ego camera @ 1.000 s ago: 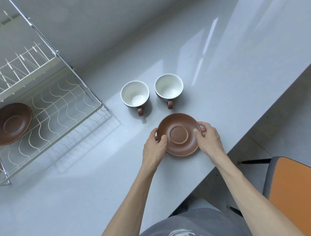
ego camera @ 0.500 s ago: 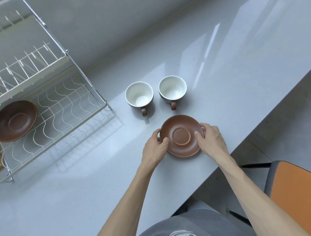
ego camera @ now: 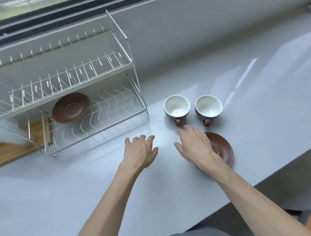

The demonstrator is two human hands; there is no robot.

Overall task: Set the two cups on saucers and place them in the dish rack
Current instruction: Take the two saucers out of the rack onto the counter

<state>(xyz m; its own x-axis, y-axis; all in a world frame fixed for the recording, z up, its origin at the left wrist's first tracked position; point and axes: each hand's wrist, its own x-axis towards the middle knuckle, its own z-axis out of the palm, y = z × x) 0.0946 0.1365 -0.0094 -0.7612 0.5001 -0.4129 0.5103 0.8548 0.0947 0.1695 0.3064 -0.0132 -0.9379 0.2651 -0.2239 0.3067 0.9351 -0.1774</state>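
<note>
Both forearms reach forward over the grey desk (ego camera: 249, 69), palms down. The left hand (ego camera: 140, 152) hovers over bare surface just near of the dish rack (ego camera: 126, 38); its fingers are spread and loosely curled, the grip open with nothing in it. The right hand (ego camera: 196, 148) is stretched flat, fingers extended toward the far side, fingertips just short of the handle of the left cup (ego camera: 177, 106). Its grip is also open and empty; the heel of the hand and the wrist cover the left part of the near saucer (ego camera: 222, 148). Whether the palm touches that saucer cannot be told.

The near saucer is brown, matte, round, lying flat on the desk close to its near edge. The left cup and the right cup (ego camera: 208, 107) stand upright side by side just beyond it, apart from each other: white inside, dark grey outside, small brown handles pointing toward the person.

A second brown saucer (ego camera: 70, 108) lies slightly tilted on the lower wire tier of the rack, far left. The upper tier holds nothing. A wooden board (ego camera: 8, 148) shows under the rack's left end.
</note>
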